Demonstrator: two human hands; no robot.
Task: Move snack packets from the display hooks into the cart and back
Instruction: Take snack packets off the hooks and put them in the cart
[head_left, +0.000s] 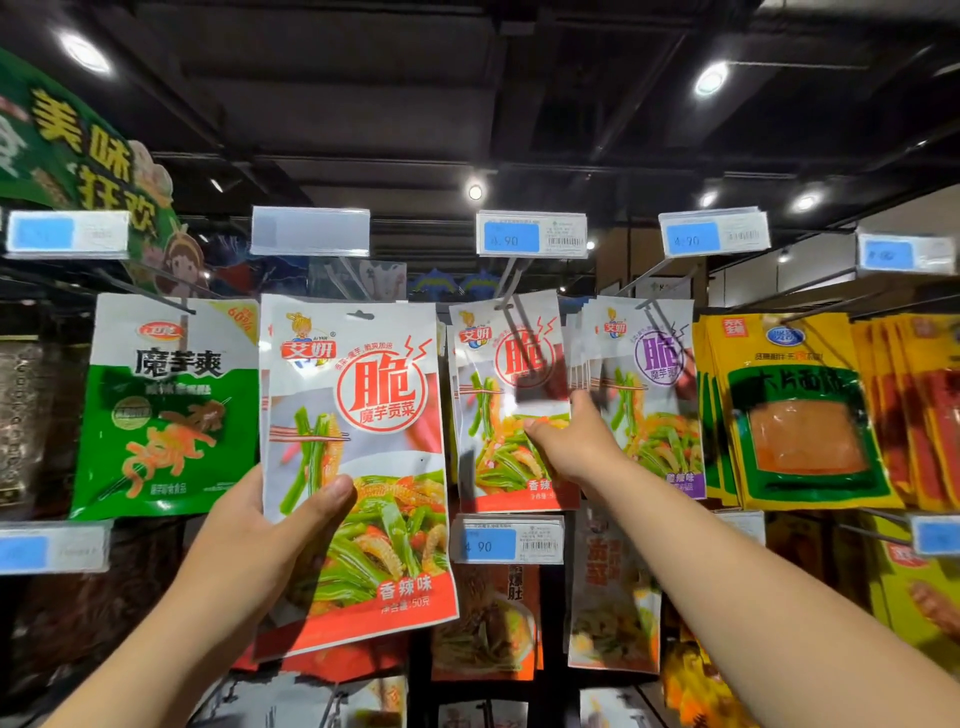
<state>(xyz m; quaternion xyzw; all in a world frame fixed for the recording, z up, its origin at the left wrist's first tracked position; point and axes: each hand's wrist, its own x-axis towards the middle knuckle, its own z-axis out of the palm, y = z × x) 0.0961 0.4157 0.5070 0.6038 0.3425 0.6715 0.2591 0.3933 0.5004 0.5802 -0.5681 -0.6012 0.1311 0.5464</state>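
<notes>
Left hand (270, 525) gripping packet (363, 415), right hand (576, 441) blurred

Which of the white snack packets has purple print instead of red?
The white foil packet hanging just right of the right hand: purple circle, purple bottom band. The others are red.
</notes>
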